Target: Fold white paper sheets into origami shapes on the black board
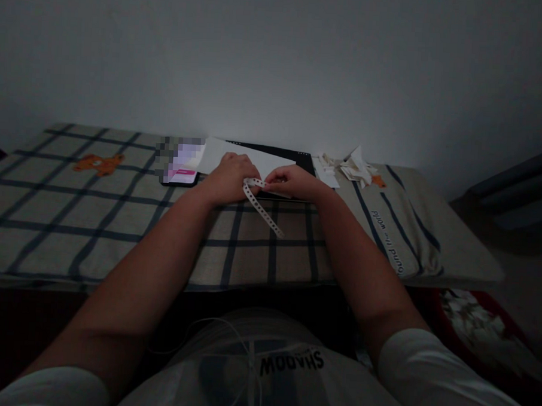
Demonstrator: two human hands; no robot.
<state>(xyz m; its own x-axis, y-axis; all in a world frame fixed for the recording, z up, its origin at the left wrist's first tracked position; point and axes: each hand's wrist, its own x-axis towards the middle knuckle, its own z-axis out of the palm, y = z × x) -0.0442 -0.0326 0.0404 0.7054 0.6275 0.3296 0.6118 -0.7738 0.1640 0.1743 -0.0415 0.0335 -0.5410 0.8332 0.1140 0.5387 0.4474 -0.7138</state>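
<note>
Both of my hands meet over a white sheet of paper (237, 153) on the checked cloth. My left hand (229, 177) is closed, its fingers curled on a narrow white strip with punched holes (262, 208). My right hand (292, 181) pinches the same strip at its upper end. The strip's free end trails down toward me across the cloth. A dark flat board (295, 156) lies under the paper.
A phone with a lit screen (180, 166) lies left of the paper. A heap of white paper scraps (348, 168) sits to the right. The checked cloth (73, 218) covers the table. A red bin with scraps (476, 325) stands on the floor at right. A wall is behind.
</note>
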